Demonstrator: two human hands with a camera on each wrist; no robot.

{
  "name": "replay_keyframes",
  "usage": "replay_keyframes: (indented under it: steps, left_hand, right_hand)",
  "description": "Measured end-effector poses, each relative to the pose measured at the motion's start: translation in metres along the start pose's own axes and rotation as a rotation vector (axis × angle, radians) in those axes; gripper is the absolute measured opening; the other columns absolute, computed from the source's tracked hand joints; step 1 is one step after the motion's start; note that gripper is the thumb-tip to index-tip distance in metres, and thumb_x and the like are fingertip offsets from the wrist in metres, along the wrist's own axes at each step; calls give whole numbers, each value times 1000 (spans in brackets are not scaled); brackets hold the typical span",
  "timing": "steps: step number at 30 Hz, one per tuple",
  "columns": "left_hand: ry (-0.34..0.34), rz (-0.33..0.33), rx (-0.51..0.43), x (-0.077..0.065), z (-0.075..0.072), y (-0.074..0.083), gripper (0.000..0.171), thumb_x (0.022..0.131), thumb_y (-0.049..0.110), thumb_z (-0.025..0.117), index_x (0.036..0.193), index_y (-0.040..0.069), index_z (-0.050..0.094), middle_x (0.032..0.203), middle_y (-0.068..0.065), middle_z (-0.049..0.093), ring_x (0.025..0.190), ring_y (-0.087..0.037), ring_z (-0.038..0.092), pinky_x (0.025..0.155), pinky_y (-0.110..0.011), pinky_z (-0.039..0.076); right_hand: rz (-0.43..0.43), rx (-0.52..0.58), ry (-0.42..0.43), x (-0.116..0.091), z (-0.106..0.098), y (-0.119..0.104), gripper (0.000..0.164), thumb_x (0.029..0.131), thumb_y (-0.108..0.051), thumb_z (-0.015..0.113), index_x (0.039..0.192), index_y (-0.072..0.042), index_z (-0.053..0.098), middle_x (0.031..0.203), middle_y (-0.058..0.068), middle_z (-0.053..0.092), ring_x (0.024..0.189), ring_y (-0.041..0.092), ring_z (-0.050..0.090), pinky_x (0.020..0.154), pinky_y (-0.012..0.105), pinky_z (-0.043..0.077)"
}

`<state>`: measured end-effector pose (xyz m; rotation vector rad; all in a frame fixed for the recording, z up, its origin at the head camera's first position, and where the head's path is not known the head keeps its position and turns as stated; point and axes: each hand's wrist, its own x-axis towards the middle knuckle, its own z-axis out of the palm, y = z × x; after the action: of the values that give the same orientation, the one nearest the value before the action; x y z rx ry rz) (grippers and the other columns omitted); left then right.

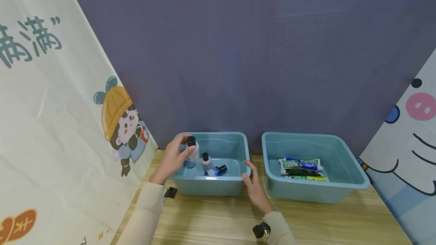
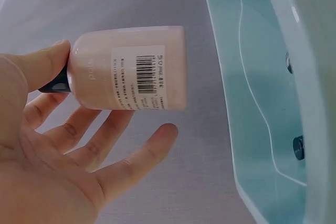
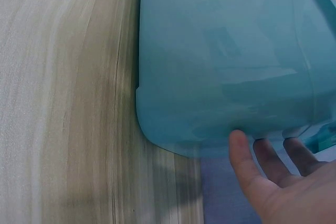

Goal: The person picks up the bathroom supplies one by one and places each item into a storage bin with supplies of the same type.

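Note:
My left hand [image 1: 175,158] pinches a pale pink bottle [image 2: 126,69] by its black cap, between thumb and fingers. A white barcode label faces the left wrist camera. This bottle [image 1: 193,153] is over the left part of a blue-green plastic bin [image 1: 211,187]. Inside that bin, a small pale bottle with a black cap [image 1: 206,163] stands beside a dark blue bottle [image 1: 213,171] lying on its side. At the bin's front right corner, my right hand [image 1: 256,192] holds the rim, its fingertips against the outer wall in the right wrist view.
A second blue-green bin [image 1: 306,192] stands to the right, with several toothpaste tubes and boxes [image 1: 301,164] in it. Both bins are on a wood-grain table [image 1: 201,218]. Behind them rises a grey-purple backdrop [image 1: 238,67], with printed cartoon panels [image 1: 68,124] at the sides.

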<state>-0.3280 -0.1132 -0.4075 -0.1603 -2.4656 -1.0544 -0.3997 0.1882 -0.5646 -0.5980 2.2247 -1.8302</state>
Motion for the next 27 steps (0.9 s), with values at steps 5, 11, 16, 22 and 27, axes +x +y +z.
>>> replay_keyframes:
  steps: [5,11,16,22,27]
  left_hand:
    - [-38,-16,67,8,-3,-2,31,99,22,68,127,14,60,118,-6,68,107,-24,63,79,-36,53]
    - [-100,-57,98,16,-5,-3,32,101,25,66,130,14,58,119,-6,68,109,-25,63,89,-46,54]
    - [-125,-80,114,23,-4,-5,30,101,26,66,128,17,57,118,-6,68,112,-28,65,92,-51,55]
    - [-138,-82,146,29,-3,-8,27,101,27,66,125,19,59,119,-4,68,113,-28,66,90,-49,55]
    - [-150,-102,176,34,-2,-11,26,100,27,67,123,19,60,118,-3,69,109,-25,66,86,-45,55]
  right_hand:
    - [7,-12,9,0,-1,0,49,111,-38,41,157,-38,24,163,19,27,123,34,46,95,51,48]
    - [8,-7,4,1,-1,-2,52,111,-43,41,159,-34,22,166,18,22,131,36,44,99,56,48]
    - [5,-5,10,1,0,-2,53,110,-45,41,159,-35,22,167,18,21,135,38,43,100,56,49]
    - [12,-1,11,1,0,-1,54,110,-46,41,159,-34,21,169,16,18,141,41,40,104,60,47]
    - [2,-10,8,1,0,-1,53,111,-41,41,159,-33,21,169,17,16,142,42,39,103,60,48]
